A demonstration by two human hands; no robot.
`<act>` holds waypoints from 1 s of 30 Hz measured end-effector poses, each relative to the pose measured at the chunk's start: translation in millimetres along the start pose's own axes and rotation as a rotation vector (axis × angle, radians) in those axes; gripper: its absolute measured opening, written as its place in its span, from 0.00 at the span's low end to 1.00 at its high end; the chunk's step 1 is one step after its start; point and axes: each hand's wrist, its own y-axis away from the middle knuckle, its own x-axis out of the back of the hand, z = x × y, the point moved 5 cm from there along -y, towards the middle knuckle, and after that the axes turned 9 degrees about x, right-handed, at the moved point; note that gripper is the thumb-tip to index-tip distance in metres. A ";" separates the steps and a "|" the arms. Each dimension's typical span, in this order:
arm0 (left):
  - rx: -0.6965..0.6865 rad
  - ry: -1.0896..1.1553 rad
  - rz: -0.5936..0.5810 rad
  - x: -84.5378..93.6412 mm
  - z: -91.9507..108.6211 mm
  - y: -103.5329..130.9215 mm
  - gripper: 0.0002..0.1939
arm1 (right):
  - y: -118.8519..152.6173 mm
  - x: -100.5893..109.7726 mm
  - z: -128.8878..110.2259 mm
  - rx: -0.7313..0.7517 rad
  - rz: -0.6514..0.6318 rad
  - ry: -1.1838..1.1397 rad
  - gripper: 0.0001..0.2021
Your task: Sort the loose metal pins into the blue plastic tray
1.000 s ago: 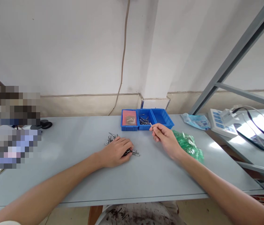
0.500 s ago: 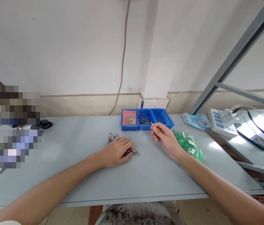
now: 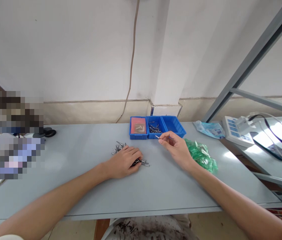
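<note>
My left hand rests palm down on the grey table, curved over a pile of small metal pins; some pins stick out past its thumb. My right hand pinches one small metal pin between thumb and fingertips, just in front of the blue bins. More pins lie in the middle blue bin. In the left bin are a red sheet and a small clear bag with parts. The right bin holds nothing visible.
Green plastic wrap lies beside my right wrist. Behind it are a light blue packet and a power strip with cables. A black round object sits at the back left. A metal frame rises on the right.
My right hand has turned slightly, and the pin in its fingertips now points left, a little lower than before. My left hand has stayed in place.
</note>
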 end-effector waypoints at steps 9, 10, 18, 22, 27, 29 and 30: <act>-0.004 0.011 0.007 0.0 -0.4 -0.6 0.02 | 2.0 -1.7 -6.6 0.068 -0.009 0.096 0.09; -0.005 0.011 0.005 0.0 -0.3 -0.6 0.02 | 2.3 -2.3 -7.8 0.078 -0.014 0.104 0.09; -0.001 0.006 0.009 1.5 1.1 -0.8 0.01 | 1.6 -2.2 -6.8 0.047 -0.038 0.074 0.11; -0.003 0.003 0.006 0.7 0.8 -1.0 0.01 | 0.0 -0.3 -4.5 0.005 -0.033 0.034 0.14; -0.005 -0.005 0.005 -1.0 -0.6 -0.8 0.02 | -1.0 0.4 -1.7 -0.087 0.001 -0.084 0.16; -0.003 -0.005 0.001 -1.3 -0.9 -0.7 0.02 | -0.8 0.4 0.2 -0.119 0.015 -0.137 0.17; -0.002 -0.005 0.000 -1.4 -1.0 -0.6 0.02 | -0.7 0.5 1.2 -0.131 0.020 -0.159 0.18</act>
